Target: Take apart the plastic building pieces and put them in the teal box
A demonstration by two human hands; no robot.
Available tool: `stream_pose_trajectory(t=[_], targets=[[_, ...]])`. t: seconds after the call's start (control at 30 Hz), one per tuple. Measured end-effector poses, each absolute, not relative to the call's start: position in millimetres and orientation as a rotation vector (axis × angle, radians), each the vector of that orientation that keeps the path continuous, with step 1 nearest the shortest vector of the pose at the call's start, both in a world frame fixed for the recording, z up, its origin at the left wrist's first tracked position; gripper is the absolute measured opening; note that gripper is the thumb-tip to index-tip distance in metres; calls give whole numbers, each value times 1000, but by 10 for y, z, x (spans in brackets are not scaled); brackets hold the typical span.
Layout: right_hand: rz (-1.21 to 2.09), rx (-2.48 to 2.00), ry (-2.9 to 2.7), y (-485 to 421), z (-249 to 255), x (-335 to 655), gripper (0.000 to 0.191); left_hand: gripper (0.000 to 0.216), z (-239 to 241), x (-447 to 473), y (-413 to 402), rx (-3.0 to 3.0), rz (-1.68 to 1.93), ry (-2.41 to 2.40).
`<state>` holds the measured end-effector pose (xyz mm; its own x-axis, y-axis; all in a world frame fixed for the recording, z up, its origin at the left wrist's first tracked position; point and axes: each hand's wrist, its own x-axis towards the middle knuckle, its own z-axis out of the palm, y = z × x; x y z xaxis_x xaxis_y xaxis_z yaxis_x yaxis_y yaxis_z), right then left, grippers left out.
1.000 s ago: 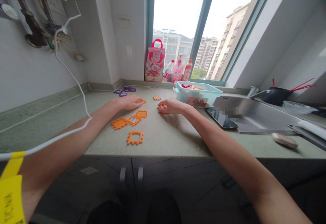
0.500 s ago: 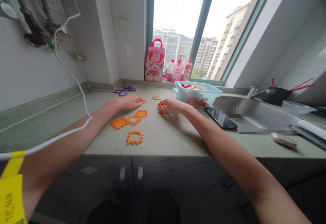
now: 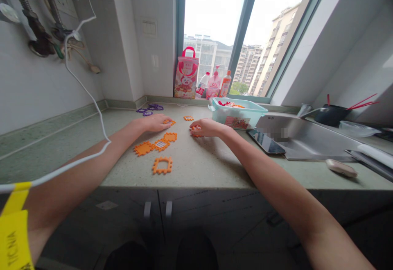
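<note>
My left hand [image 3: 156, 123] lies on the green counter [image 3: 199, 163] with its fingers over an orange puzzle tile [image 3: 169, 121]. My right hand [image 3: 206, 128] is curled around another orange tile [image 3: 195, 129] that shows only at its fingertips. A joined row of orange tiles [image 3: 156, 144] lies just in front of my left hand. An orange frame-shaped tile [image 3: 162, 165] sits nearer the counter's front edge. One more orange tile [image 3: 188, 118] lies between my hands, farther back.
A pale blue tub [image 3: 238, 113] of coloured pieces stands right of my right hand. A phone [image 3: 265, 141] lies beside the steel sink [image 3: 307, 139]. Purple tiles [image 3: 150, 109] sit at the back left. A pink bag [image 3: 186, 74] and bottles [image 3: 215, 85] line the windowsill. A white cable [image 3: 89, 94] hangs left.
</note>
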<state>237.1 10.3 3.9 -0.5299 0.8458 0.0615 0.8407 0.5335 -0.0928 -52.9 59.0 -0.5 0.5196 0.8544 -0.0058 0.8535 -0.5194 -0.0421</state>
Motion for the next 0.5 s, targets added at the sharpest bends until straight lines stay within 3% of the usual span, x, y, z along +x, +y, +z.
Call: stream_pose_trajectory(t=[0.5], targets=[[88, -1462, -2675, 112, 31, 2376, 41, 70, -15, -528, 610, -2717, 46, -1519]])
